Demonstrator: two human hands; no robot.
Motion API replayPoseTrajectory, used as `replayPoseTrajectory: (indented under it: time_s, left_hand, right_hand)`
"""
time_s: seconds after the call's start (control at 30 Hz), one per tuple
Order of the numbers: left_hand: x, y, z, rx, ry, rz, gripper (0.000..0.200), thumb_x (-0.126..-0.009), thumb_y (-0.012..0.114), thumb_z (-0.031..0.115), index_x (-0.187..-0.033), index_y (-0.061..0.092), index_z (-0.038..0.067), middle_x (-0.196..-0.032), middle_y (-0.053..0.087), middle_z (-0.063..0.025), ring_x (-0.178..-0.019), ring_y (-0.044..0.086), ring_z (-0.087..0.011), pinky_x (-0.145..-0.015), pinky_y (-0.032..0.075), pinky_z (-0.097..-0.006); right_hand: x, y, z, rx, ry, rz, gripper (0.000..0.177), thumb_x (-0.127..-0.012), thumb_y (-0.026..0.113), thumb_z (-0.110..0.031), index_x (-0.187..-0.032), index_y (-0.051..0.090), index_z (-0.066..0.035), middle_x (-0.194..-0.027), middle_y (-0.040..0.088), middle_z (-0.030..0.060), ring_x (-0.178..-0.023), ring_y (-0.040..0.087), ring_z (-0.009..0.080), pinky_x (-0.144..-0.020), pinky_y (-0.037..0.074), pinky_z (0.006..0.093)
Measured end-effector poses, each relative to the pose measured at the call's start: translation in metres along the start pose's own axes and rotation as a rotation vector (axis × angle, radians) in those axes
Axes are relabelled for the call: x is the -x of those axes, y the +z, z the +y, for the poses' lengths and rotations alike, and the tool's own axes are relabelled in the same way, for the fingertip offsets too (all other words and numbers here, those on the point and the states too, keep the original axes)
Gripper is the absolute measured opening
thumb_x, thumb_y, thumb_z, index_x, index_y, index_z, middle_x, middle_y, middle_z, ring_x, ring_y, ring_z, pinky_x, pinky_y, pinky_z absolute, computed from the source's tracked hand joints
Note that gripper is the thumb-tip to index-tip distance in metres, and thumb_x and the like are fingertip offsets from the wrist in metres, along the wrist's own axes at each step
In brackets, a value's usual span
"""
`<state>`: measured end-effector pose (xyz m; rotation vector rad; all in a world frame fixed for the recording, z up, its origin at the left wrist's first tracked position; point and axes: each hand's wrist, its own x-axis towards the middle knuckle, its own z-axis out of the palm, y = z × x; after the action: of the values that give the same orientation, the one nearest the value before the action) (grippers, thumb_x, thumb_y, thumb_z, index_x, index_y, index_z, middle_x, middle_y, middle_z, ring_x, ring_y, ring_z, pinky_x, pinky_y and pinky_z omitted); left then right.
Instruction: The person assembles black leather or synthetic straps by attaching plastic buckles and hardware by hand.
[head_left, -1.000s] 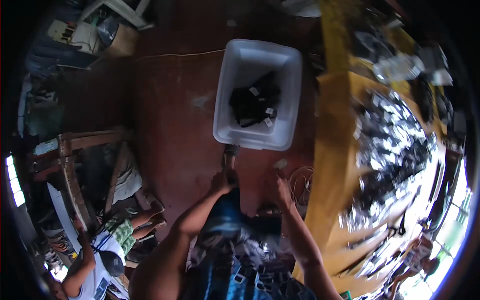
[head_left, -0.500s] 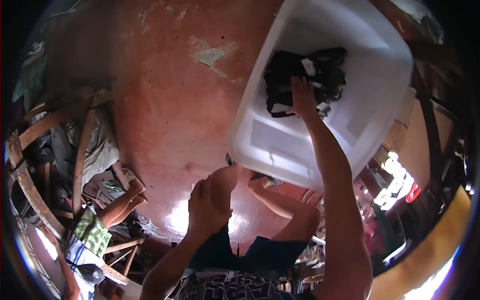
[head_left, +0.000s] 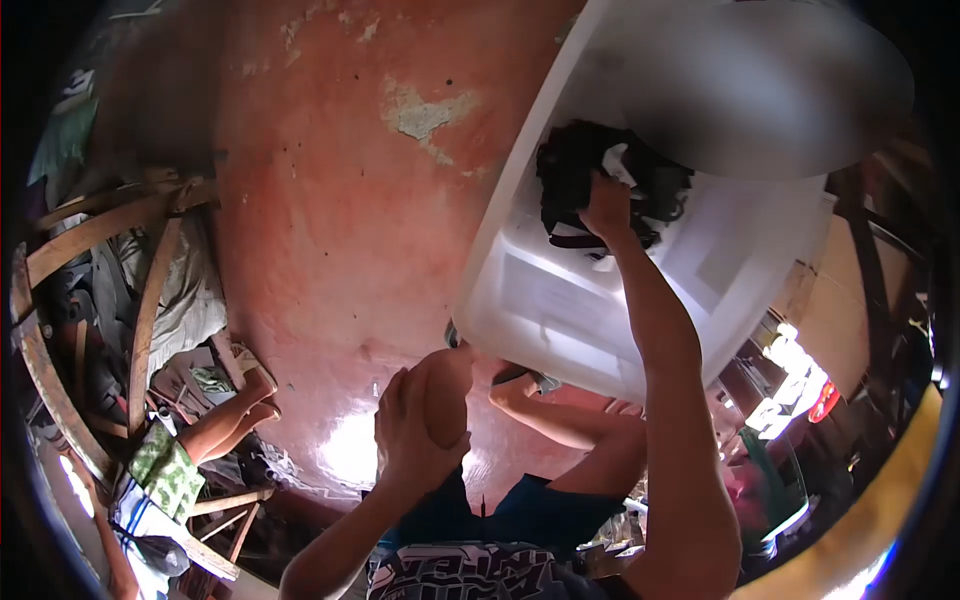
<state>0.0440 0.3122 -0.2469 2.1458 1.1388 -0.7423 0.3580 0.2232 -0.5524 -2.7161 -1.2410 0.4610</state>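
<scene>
A white plastic bin (head_left: pixel 560 345) stands at the upper right, with a heap of dark cloth pieces (head_left: pixel 660 200) inside. White tags or paper pieces (head_left: pixel 618 162) show among the cloth. My right hand (head_left: pixel 608 208) reaches over the bin's near side, its fingers curled into the dark cloth; the fingertips are hidden in the folds. My left hand (head_left: pixel 408 425) rests over my bent left knee (head_left: pixel 447 395), with fingers spread along its side and the thumb across the front.
A blurred grey round shape (head_left: pixel 770 90) covers the bin's far right part. Worn red floor (head_left: pixel 340 200) lies left of the bin. Wooden frames (head_left: pixel 150 300) with cloth and clutter line the left side, where another person's legs (head_left: pixel 225 420) show. A yellow surface (head_left: pixel 870 520) curves at lower right.
My right hand's fingers have gone from spread on top of the dark cloth to curled into it, and the cloth has bunched up. A blurred grey shape has appeared over the bin.
</scene>
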Motion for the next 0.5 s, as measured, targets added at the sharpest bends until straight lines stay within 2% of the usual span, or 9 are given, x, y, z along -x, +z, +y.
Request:
replayPoseTrajectory:
  time_s: [0.07, 0.13, 0.17, 0.3, 0.37, 0.43, 0.5]
  left_hand:
    - [0.005, -0.004, 0.007, 0.015, 0.039, -0.004, 0.093, -0.058, 0.073, 0.026, -0.134, 0.023, 0.012, -0.129, 0.031, -0.0212, -0.117, 0.035, -0.0388, -0.095, 0.031, -0.051]
    - [0.014, -0.01, 0.015, 0.048, 0.118, -0.038, 0.093, -0.058, 0.074, 0.026, -0.134, 0.022, 0.011, -0.128, 0.032, -0.0213, -0.117, 0.036, -0.0386, -0.095, 0.032, -0.0508]
    - [0.033, -0.021, 0.021, 0.06, 0.156, -0.017, 0.093, -0.058, 0.074, 0.026, -0.134, 0.022, 0.011, -0.128, 0.032, -0.0213, -0.117, 0.036, -0.0386, -0.095, 0.032, -0.0508]
    - [0.043, 0.004, 0.008, -0.006, 0.143, -0.116, 0.093, -0.059, 0.073, 0.031, -0.134, 0.023, 0.008, -0.128, 0.034, -0.0216, -0.116, 0.039, -0.0382, -0.092, 0.036, -0.0498]
    - [0.059, -0.008, 0.003, -0.048, 0.161, -0.15, 0.091, -0.061, 0.072, 0.033, -0.134, 0.025, 0.007, -0.127, 0.035, -0.0225, -0.116, 0.04, -0.0377, -0.091, 0.038, -0.0494]
    - [0.075, -0.029, 0.008, 0.103, 0.076, -0.214, 0.079, -0.064, 0.071, 0.036, -0.127, 0.035, 0.007, -0.122, 0.044, -0.0218, -0.111, 0.046, -0.0371, -0.09, 0.04, -0.0475]
    - [0.096, -0.049, 0.006, 0.043, 0.171, -0.212, 0.08, -0.065, 0.071, 0.041, -0.127, 0.036, 0.005, -0.121, 0.047, -0.0228, -0.111, 0.048, -0.0355, -0.092, 0.039, -0.0457]
  right_hand:
    - [0.007, -0.048, 0.003, -0.047, 0.024, 0.003, 0.06, -0.062, 0.069, -0.014, -0.115, 0.045, -0.003, -0.086, 0.06, 0.0197, -0.086, 0.056, 0.0375, -0.076, 0.044, 0.0425]
    - [0.029, -0.112, 0.002, -0.372, 0.095, 0.146, 0.057, -0.065, 0.067, -0.013, -0.116, 0.045, -0.005, -0.094, 0.06, 0.021, -0.091, 0.056, 0.0382, -0.078, 0.045, 0.0434]
    - [0.049, -0.189, -0.011, -0.355, 0.242, 0.109, 0.053, -0.067, 0.066, -0.01, -0.116, 0.046, -0.008, -0.101, 0.059, 0.0203, -0.096, 0.055, 0.0369, -0.082, 0.045, 0.0424]
    - [0.108, -0.319, -0.028, -0.394, 0.307, 0.305, 0.048, -0.068, 0.063, -0.008, -0.114, 0.049, -0.01, -0.098, 0.06, 0.0208, -0.095, 0.056, 0.0378, -0.081, 0.046, 0.0428]
    - [0.153, -0.39, -0.047, -0.418, 0.344, 0.355, 0.048, -0.068, 0.063, -0.009, -0.113, 0.049, -0.009, -0.098, 0.06, 0.0205, -0.092, 0.057, 0.0378, -0.078, 0.046, 0.043]
    - [0.192, -0.469, -0.069, -0.421, 0.336, 0.382, 0.048, -0.066, 0.063, -0.009, -0.112, 0.05, -0.007, -0.096, 0.059, 0.0206, -0.087, 0.058, 0.0382, -0.075, 0.047, 0.043]
    - [0.243, -0.557, -0.102, -0.408, 0.311, 0.398, 0.049, -0.062, 0.061, -0.005, -0.111, 0.05, -0.004, -0.093, 0.06, 0.0216, -0.086, 0.058, 0.0389, -0.075, 0.047, 0.0427]
